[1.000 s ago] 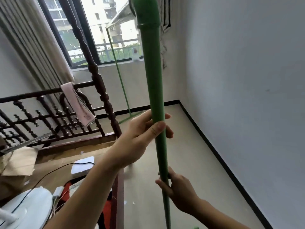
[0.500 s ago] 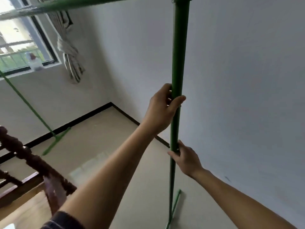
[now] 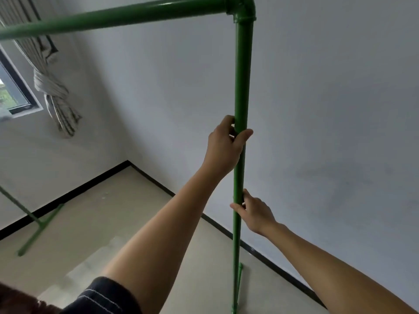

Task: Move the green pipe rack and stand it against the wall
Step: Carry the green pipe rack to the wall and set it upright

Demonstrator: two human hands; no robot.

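Note:
The green pipe rack (image 3: pixel 243 71) stands upright in front of me, its near post running from an elbow joint at the top down to a foot bar (image 3: pixel 238 288) on the floor close to the white wall (image 3: pixel 328 109). Its top bar stretches left across the view, and the far post and far foot (image 3: pixel 40 227) sit at the left by the window wall. My left hand (image 3: pixel 224 148) is wrapped around the near post at mid height. My right hand (image 3: pixel 256 211) grips the same post lower down.
A black skirting strip (image 3: pixel 267 257) runs along the base of both walls and meets in the corner. A tied-up striped curtain (image 3: pixel 54 96) hangs beside a window (image 3: pixel 13 94) at the left. Pale floor (image 3: pixel 136 223) lies between the rack's two feet.
The view has swung right, away from the wooden bed frame toward the white wall. The rack's near post now stands closer to the wall, with both hands holding it throughout.

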